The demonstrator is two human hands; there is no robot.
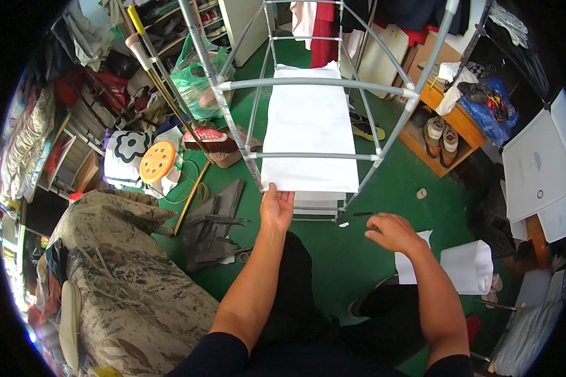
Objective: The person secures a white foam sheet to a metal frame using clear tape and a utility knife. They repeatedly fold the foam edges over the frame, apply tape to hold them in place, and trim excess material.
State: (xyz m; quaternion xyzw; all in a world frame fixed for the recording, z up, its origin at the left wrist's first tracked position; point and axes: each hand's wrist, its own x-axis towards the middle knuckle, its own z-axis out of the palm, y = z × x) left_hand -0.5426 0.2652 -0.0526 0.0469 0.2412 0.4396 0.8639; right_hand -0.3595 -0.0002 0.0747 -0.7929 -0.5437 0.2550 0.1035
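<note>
A long white sheet (308, 132) lies across the bars of a frame of grey metal tubes (314, 82), which stands in front of me. My left hand (277, 206) pinches the sheet's near left corner, thumb on top and fingers underneath. Below that near edge, another white layer (319, 204) shows lower in the frame. To the right of the frame, my right hand (393, 232) hangs over the floor with loosely curled fingers and the thumb apart, and no object shows in it. A small black strip (363, 214) lies on the floor close to its fingertips.
Camouflage cloth (119, 270) covers something large at left. Dark scraps and scissors (244, 256) lie on the green floor, near an orange stool (158, 162). Rolled white material (468, 267) is at right. A wooden shelf (449, 119) with shoes stands at the far right.
</note>
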